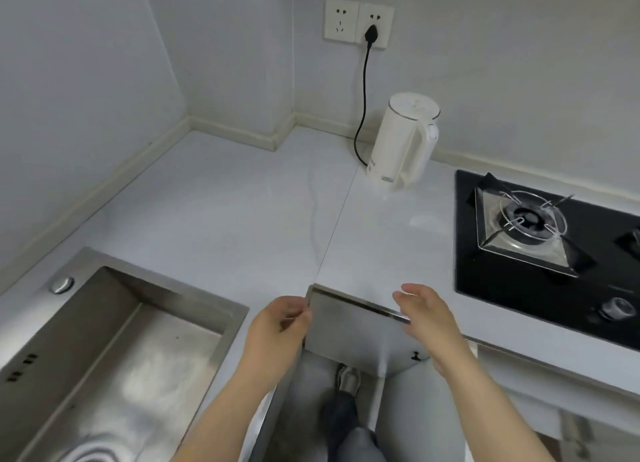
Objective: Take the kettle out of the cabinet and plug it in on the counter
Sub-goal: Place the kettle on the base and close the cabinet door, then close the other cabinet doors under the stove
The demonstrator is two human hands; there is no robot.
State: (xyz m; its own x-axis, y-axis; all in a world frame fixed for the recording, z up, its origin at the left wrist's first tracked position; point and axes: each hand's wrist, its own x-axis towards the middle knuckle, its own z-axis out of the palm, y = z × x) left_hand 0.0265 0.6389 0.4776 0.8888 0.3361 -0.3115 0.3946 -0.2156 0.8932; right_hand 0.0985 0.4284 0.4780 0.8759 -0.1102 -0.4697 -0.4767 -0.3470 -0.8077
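Kettle (401, 141) plugged in, sink (166, 285) empty

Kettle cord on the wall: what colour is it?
Black cord, clearest in the head view.

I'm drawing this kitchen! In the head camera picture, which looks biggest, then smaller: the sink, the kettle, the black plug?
1. sink, though it's nearest the camera
2. kettle
3. black plug

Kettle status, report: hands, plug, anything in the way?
Left hand grips cabinet door edge; right hand open beside it. Kettle upright on counter, plug in socket. Nothing in the way.
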